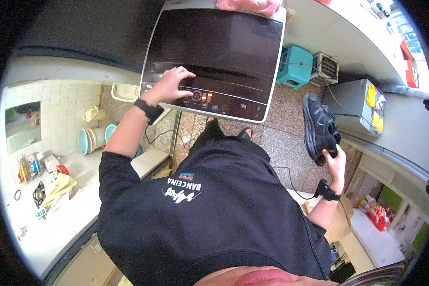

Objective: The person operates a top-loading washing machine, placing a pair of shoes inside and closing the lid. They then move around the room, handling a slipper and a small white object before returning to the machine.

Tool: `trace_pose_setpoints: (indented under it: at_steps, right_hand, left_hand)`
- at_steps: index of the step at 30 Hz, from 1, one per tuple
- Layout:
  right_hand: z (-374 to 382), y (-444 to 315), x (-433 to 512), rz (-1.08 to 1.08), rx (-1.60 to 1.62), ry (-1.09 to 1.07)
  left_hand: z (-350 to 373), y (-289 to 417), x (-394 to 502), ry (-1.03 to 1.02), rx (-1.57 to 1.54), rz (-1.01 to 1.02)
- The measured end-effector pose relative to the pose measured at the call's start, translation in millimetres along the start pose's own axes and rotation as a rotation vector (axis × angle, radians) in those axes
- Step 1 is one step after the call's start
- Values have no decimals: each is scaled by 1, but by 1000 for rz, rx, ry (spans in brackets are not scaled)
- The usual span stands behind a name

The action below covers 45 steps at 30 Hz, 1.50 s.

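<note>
A top-loading washing machine [218, 46] with a dark lid stands before me, its lid closed. My left hand [171, 85] is over the machine's front left part, thumb and fingers apart, the thumb near the round dial of the control panel [232, 105]; whether it touches is unclear. Orange lights glow beside the dial. Out to the right, my right hand [335, 161] grips a pair of black shoes [316, 125] by the heel end, above the floor. Each wrist bears a black strap.
A pink cloth [250, 5] lies on the machine's back edge. To the right are a turquoise plastic stool [296, 66] and a grey cabinet-like box [352, 103] with yellow cloths. Basins [93, 141] stand at left. A cable hangs near my right wrist.
</note>
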State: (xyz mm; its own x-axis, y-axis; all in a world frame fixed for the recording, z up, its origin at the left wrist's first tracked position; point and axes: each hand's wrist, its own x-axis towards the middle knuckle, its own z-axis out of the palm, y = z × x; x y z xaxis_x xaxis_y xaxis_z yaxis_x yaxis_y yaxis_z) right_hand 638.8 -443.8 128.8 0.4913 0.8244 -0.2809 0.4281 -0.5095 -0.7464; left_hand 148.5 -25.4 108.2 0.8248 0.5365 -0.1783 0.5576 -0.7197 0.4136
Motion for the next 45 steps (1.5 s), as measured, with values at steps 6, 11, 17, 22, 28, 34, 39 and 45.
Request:
trace_pose_setpoints:
  at_steps: [6,11,17,22,28,34,39,45]
  right_hand:
    - [-9,-60,-33,-39,-101,-70]
    - [2,-83,-55,0,-75,-87]
    - [10,-70,-72,77,-40,-94]
    - [-25,-81,-91,84,-49,-49]
    - [-82,-173,-106,9,-133,-40]
    - [-48,-278,-36,-573,-383,-176]
    - [57,-354,65,-600,-476,-548]
    - [195,-364,163,-685,-720,-449]
  left_hand:
    - [6,-18,18,-102,-7,90]
    - [-28,-12,26,-192,-32,135]
    - [-124,8,42,-266,10,275]
    - [-217,28,69,-326,-37,207]
    - [-252,44,75,-168,-95,152]
    - [-264,39,83,-91,-13,246]
    - [-261,25,95,-55,-42,310]
    - [-259,20,90,-42,-117,291]
